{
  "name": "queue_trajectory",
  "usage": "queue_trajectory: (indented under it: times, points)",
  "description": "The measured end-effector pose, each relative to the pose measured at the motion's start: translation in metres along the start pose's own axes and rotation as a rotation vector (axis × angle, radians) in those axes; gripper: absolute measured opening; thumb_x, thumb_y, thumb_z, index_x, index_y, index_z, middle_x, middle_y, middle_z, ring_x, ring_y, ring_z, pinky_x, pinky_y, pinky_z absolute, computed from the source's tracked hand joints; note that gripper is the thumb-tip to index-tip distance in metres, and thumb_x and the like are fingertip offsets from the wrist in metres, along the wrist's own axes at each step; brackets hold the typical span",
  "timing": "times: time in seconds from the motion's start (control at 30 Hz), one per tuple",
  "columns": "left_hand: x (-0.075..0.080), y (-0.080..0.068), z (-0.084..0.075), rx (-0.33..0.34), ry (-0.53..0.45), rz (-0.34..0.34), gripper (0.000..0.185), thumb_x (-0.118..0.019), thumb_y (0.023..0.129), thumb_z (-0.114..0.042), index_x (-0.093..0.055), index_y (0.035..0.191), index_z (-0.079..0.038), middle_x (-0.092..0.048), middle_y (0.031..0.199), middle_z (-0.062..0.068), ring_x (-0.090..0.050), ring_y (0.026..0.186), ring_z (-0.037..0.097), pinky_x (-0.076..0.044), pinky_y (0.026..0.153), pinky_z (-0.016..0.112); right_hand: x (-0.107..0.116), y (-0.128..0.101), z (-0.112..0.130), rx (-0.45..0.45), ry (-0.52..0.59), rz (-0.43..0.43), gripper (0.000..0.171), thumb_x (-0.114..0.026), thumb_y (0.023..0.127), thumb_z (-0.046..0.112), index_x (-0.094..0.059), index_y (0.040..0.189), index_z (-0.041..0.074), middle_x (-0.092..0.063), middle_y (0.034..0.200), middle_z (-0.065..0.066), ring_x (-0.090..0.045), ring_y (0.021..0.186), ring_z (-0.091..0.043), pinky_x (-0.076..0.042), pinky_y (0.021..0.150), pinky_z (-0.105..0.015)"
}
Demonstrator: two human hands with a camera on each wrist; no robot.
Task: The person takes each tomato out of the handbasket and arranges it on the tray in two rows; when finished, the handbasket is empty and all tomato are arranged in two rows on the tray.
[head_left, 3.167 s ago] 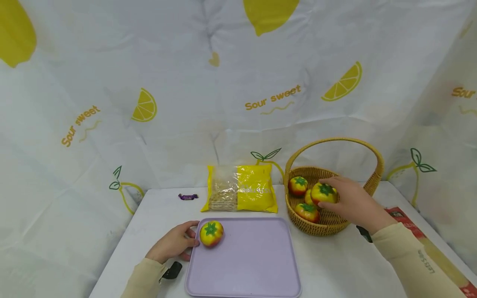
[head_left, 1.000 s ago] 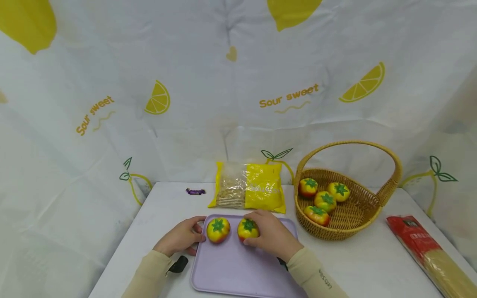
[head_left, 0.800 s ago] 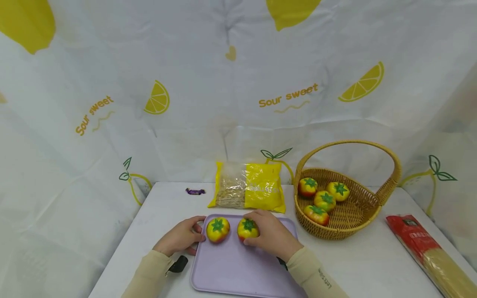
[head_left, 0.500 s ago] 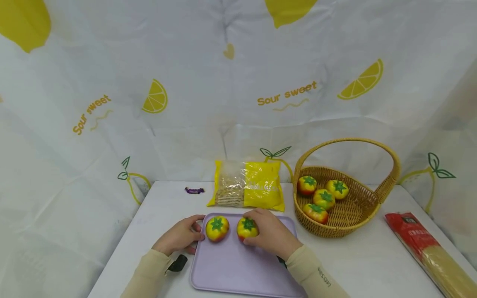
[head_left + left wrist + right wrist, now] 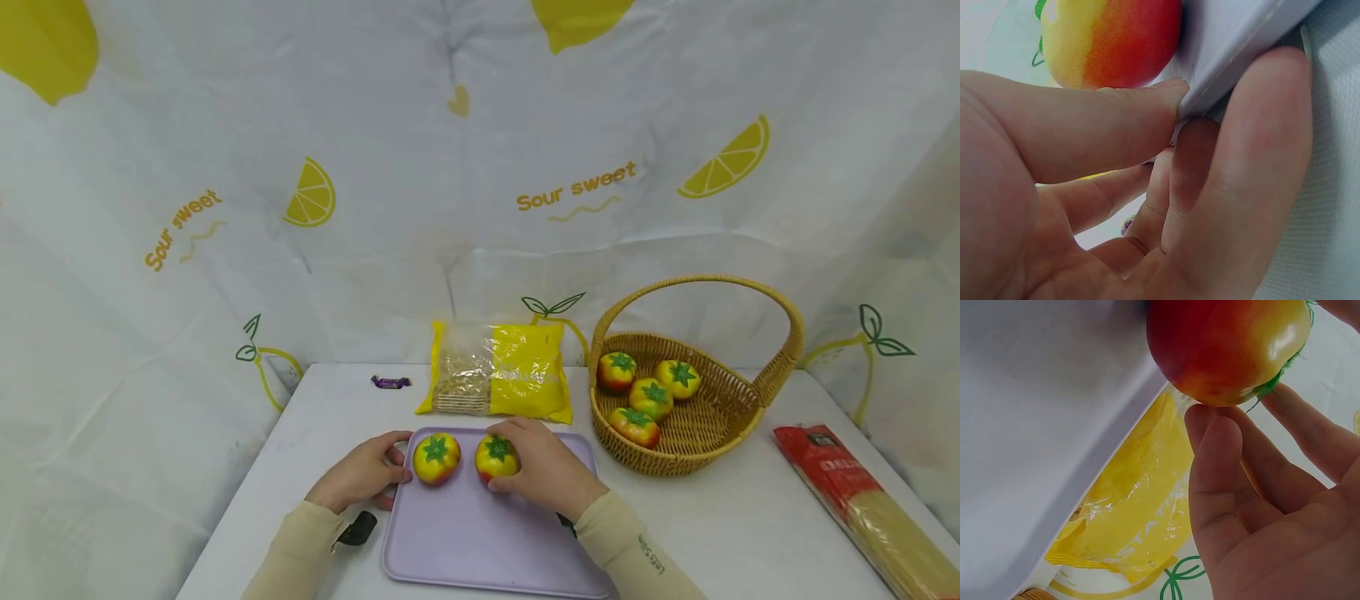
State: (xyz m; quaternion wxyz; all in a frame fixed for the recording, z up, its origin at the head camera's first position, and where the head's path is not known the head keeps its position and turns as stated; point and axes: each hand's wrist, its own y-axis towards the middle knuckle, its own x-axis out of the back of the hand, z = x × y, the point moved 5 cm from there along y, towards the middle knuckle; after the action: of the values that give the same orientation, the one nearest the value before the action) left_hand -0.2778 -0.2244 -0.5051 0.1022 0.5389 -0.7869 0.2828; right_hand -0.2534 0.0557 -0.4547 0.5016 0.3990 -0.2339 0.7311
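Observation:
A lilac tray (image 5: 487, 533) lies at the table's near edge with two yellow-red toy tomatoes side by side at its far end. My left hand (image 5: 375, 473) pinches the tray's left rim (image 5: 1244, 47), thumb on top and fingers underneath, right beside the left tomato (image 5: 437, 457). My right hand (image 5: 538, 467) cups the right tomato (image 5: 496, 456), which sits on the tray. In the right wrist view the fingers (image 5: 1222, 456) curl against that tomato (image 5: 1229, 347) from behind.
A wicker basket (image 5: 705, 452) with a hoop handle stands right of the tray and holds several more tomatoes. A yellow snack bag (image 5: 498, 379) lies behind the tray, a purple candy (image 5: 391, 382) to its left. A spaghetti pack (image 5: 862, 504) lies far right.
About three seconds ago my right hand took a tomato from the basket; it now rests on the tray beside the first one. Over the last second both hands have stayed still.

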Motion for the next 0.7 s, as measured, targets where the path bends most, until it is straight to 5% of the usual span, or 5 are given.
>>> queue_trajectory:
  times: [0.7]
  points:
    - [-0.0004,-0.0010,-0.0023,0.011,0.014,-0.003,0.063,-0.076,0.097,-0.003,-0.054,0.155,-0.011,-0.059,0.112,0.013,-0.063,0.080,0.023,-0.067,0.060,0.039,0.0086,-0.0001,-0.0003,-0.008,-0.015,-0.032,0.068,-0.095,0.084,0.035,-0.068,0.141,0.010,-0.068,0.142,-0.010,-0.062,0.133,-0.032,-0.052,0.118,-0.053]
